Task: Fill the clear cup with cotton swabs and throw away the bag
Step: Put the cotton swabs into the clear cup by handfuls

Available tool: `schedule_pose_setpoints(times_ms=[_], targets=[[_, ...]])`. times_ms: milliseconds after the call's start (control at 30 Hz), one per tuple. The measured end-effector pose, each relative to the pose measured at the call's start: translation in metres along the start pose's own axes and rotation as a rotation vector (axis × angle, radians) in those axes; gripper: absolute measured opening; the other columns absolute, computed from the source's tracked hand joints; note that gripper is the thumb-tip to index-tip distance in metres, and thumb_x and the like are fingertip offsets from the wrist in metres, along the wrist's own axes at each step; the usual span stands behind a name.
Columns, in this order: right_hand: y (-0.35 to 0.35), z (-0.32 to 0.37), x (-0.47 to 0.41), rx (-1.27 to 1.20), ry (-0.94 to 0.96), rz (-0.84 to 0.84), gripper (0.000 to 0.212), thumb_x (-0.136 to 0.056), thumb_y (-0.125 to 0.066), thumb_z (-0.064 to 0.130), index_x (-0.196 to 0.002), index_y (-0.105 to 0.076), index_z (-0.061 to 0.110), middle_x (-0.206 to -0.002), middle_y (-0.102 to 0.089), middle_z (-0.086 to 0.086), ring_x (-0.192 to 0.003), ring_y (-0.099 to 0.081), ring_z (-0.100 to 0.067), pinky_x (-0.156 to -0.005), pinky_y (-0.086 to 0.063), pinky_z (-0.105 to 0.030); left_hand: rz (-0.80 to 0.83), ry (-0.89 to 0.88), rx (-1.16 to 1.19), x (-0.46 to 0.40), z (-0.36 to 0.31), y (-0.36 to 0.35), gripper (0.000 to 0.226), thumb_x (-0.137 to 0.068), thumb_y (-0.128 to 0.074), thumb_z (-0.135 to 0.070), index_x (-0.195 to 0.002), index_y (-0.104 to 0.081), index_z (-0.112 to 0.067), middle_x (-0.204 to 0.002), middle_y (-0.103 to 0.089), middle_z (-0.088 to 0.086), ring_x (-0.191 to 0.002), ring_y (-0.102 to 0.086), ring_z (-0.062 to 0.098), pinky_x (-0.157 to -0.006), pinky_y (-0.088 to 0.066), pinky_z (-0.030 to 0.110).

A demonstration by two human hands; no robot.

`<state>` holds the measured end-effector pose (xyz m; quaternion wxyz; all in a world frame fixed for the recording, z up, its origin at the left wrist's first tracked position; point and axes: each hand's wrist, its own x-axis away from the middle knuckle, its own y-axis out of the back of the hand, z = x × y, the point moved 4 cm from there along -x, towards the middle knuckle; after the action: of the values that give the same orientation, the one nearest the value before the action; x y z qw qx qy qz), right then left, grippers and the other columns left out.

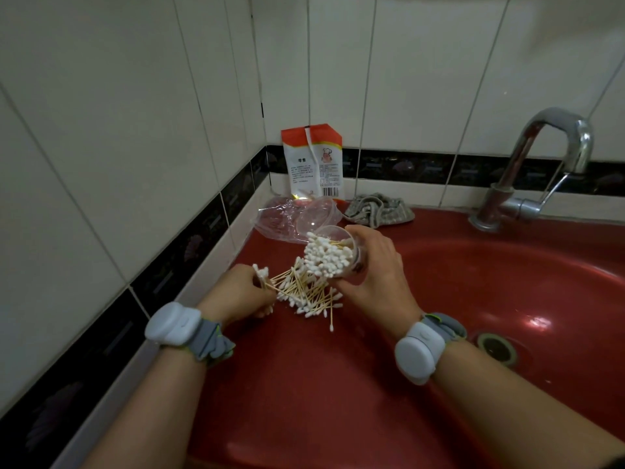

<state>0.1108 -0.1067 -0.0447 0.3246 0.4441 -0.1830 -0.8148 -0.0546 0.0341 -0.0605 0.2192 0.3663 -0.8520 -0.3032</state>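
My right hand (375, 269) grips the clear cup (334, 252), tilted toward the left, its mouth packed with white cotton swab tips. A loose heap of wooden-stick cotton swabs (304, 292) lies on the red sink ledge just below the cup. My left hand (243, 289) pinches a small bundle of swabs at the heap's left edge. The crumpled clear plastic bag (277, 218) lies behind the cup near the corner, with a clear round lid (319, 213) resting on it.
An orange and white packet (313, 160) leans against the tiled wall in the corner. A grey rag (378, 206) lies to its right. A chrome faucet (537, 170) stands at the back right; the red sink basin (507, 282) with its drain (495, 345) spreads to the right.
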Motion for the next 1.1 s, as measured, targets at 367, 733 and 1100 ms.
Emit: schedule_pose_setpoints(times_ms=[367, 733, 1100], targets=[[-0.002, -0.003, 0.0, 0.016, -0.002, 0.002, 0.073, -0.064, -0.082, 0.027, -0.126, -0.046, 0.026, -0.119, -0.041, 0.021, -0.116, -0.04, -0.011, -0.093, -0.03, -0.03, -0.067, 0.016, 0.569, 0.015, -0.003, 0.008, 0.007, -0.085, -0.056, 0.006, -0.083, -0.062, 0.002, -0.07, -0.061, 0.02, -0.048, -0.055, 0.01, -0.045, -0.045, 0.012], [-0.005, 0.0, 0.0, 0.019, 0.019, 0.033, 0.074, -0.063, -0.081, 0.024, -0.128, -0.046, 0.022, -0.127, -0.051, 0.005, -0.117, -0.038, -0.011, -0.096, -0.029, -0.033, -0.019, -0.023, 1.139, 0.031, -0.023, 0.019, 0.007, -0.086, -0.054, 0.001, -0.086, -0.06, -0.002, -0.076, -0.061, 0.006, -0.057, -0.063, 0.004, -0.054, -0.052, 0.011], [-0.004, 0.008, 0.002, 0.025, 0.078, 0.034, 0.069, -0.064, -0.073, 0.029, -0.124, -0.038, 0.032, -0.123, -0.054, 0.004, -0.115, -0.041, -0.012, -0.096, -0.031, -0.034, -0.118, -0.15, 1.194, 0.042, -0.051, 0.02, 0.015, -0.088, -0.051, 0.004, -0.077, -0.057, -0.005, -0.062, -0.063, 0.001, -0.056, -0.062, 0.005, -0.056, -0.052, 0.012]])
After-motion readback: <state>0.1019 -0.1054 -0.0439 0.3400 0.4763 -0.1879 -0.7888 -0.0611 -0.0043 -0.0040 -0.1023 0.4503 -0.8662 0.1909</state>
